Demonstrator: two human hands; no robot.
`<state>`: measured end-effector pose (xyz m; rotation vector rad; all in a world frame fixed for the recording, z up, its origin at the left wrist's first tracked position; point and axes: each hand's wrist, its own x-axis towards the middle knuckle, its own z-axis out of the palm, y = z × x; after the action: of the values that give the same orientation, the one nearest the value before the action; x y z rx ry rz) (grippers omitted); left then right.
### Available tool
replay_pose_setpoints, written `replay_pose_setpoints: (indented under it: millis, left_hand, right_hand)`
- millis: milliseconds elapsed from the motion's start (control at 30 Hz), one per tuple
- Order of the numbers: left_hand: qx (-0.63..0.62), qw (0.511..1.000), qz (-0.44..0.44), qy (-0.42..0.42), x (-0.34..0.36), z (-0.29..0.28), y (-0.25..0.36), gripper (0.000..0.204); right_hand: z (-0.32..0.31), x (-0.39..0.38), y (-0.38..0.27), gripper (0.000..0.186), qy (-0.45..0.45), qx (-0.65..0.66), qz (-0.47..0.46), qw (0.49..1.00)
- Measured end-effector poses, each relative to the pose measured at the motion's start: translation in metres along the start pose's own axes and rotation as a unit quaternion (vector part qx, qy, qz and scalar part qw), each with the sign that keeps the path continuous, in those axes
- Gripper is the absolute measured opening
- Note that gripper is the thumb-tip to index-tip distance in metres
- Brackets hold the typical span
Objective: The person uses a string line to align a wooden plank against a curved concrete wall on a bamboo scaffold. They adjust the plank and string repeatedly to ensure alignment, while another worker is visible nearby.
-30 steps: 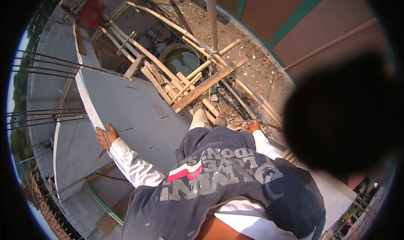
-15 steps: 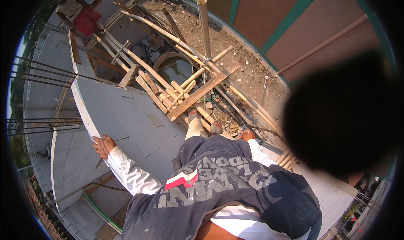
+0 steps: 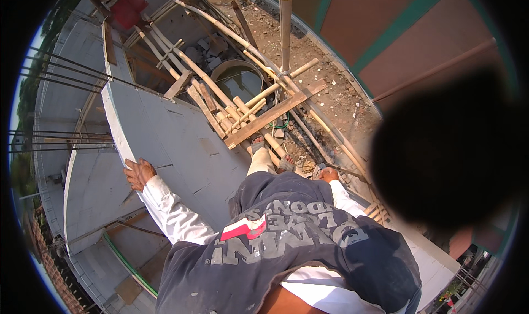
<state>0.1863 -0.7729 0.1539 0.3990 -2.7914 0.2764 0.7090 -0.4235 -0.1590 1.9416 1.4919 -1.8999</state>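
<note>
My left hand (image 3: 138, 172) rests on the top edge of a tall grey plastered wall (image 3: 182, 143), fingers curled over it. My right hand (image 3: 329, 174) is closed around a thin dark bar (image 3: 352, 176) at the edge of the bamboo scaffold (image 3: 242, 113). I stand on the scaffold poles in sandals (image 3: 258, 144), seen over my dark printed shirt (image 3: 286, 242) with white sleeves. What the bar belongs to is unclear.
A wooden plank (image 3: 275, 113) crosses the poles, and an upright bamboo post (image 3: 285, 27) rises behind it. Below lie a round concrete ring (image 3: 238, 78) and rubble (image 3: 336, 93). A person in red (image 3: 118, 5) crouches far off. Rebar rods (image 3: 55, 71) jut left. A dark blob (image 3: 446, 149) blocks the right.
Both hands stay where they were, the left on the wall edge and the right at the scaffold. Only the view has swung a little.
</note>
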Motion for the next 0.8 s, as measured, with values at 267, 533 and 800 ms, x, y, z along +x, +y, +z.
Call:
replay_pose_setpoints:
  millis: [267, 533, 800]
  left_hand:
    - [-0.011, 1.0, -0.003, 0.004, -0.001, -0.001, 0.0, 0.059]
    - [-0.001, 1.0, -0.001, 0.024, -0.003, -0.008, -0.004, 0.056]
    - [-0.003, 1.0, -0.012, 0.018, -0.004, -0.006, 0.001, 0.055]
  right_hand:
    - [0.002, 0.008, -0.005, 0.022, 0.005, -0.031, -0.015, 0.999]
    - [0.008, 0.001, -0.011, 0.02, -0.004, -0.035, -0.003, 0.999]
    - [0.005, 0.007, -0.012, 0.02, 0.0, -0.072, -0.014, 0.997]
